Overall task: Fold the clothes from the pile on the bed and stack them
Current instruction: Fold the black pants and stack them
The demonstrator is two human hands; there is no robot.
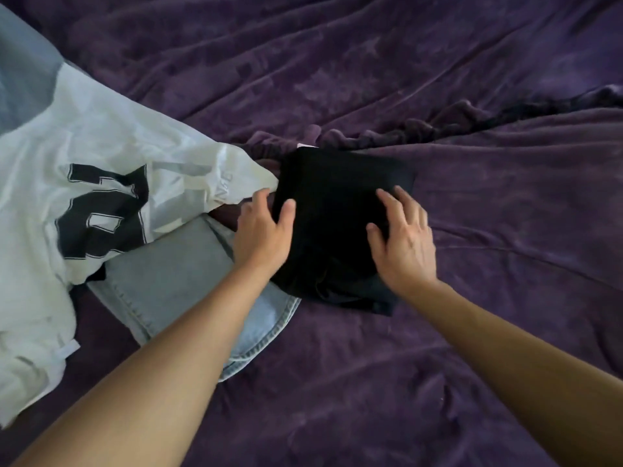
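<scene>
1. Bedspread [438,79] of purple plush covers the whole bed, creased all over, with a bunched ridge [455,119] running from the right edge toward the middle.
2. White T-shirt [101,136] with a large black printed numeral lies unfolded and crumpled on the left. One corner reaches to just beside the folded garment.
3. Light blue jeans [175,274] lie partly under the T-shirt, and a hemmed leg end points toward the near side. The left forearm crosses above them.
4. Grey-blue cloth [23,79] shows at the upper left corner, partly under the T-shirt. What kind of garment it is cannot be told.
5. Folded black garment [337,203] sits on the bedspread near the middle as a thick, roughly square bundle, just right of the jeans and T-shirt.
6. Right hand [404,244] rests flat on the right part of the black bundle, fingers spread and straight.
7. Left hand [263,230] is at the bundle's left edge, with the thumb lying on top and the index finger along the side. The other fingers are hidden, so whether it grips the edge cannot be told.
8. Pale tag [305,145] peeks out at the bundle's far edge.
9. Small white label [67,350] sticks out from the T-shirt's lower part.
</scene>
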